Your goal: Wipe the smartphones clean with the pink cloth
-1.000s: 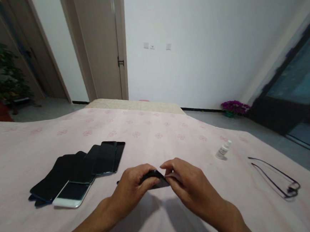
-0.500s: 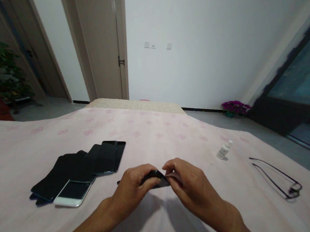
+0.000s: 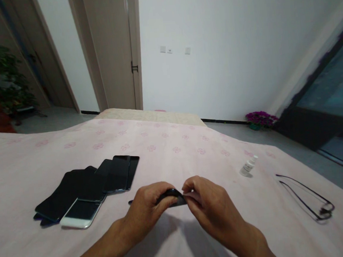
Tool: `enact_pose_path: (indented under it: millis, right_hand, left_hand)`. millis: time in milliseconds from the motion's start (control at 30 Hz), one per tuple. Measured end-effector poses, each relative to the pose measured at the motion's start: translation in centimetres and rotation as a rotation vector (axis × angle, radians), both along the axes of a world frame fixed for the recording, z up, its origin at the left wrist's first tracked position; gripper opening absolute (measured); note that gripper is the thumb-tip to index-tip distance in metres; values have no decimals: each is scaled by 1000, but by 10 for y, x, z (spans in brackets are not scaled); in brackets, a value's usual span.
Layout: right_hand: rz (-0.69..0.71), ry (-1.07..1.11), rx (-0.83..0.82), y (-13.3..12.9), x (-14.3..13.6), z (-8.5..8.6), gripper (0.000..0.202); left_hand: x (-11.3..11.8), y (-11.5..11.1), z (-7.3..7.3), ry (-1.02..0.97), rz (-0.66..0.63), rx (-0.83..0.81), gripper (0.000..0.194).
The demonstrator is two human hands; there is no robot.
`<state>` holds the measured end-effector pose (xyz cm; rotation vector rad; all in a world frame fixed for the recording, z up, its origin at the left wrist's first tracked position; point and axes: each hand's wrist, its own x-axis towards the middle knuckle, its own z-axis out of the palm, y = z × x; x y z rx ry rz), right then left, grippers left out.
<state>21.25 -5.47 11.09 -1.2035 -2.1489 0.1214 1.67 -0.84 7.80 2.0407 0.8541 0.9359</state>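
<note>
My left hand (image 3: 150, 203) is wrapped round a thin black phone (image 3: 179, 201), seen nearly edge-on just above the pink cloth cover. Most of that phone is hidden by my fingers; one dark end peeks out left of the hand. With thumb and fingertips pinched, my right hand (image 3: 211, 204) has a small pale pink wiping cloth (image 3: 194, 196) against the phone's right end. The cloth is largely covered by the fingers. To the left lie several overlapping black phones (image 3: 89, 184), with a white-framed phone (image 3: 81, 213) at their near edge.
A small clear spray bottle (image 3: 248, 166) stands to the right of my hands. Folded-out eyeglasses (image 3: 309, 197) lie farther right. The flower-patterned cover (image 3: 162, 165) spreads over the table; beyond it are a door (image 3: 110, 50) and a white wall.
Both hands keep nearly the same grip and place. The phone's visible right end has tilted slightly, and the right fingertips have shifted a little.
</note>
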Motion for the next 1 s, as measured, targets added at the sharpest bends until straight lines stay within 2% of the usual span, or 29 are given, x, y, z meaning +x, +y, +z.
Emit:
enact_pose_path:
  millis: [367,1000]
  right_hand:
    - [-6,-35,83,1,-2,-1,19]
    - [26,-73,122,3,0,-3,19]
  left_hand:
    - [-1,0,-4,17,-3,81,18]
    - [-3,1,-10,94,0,234,20]
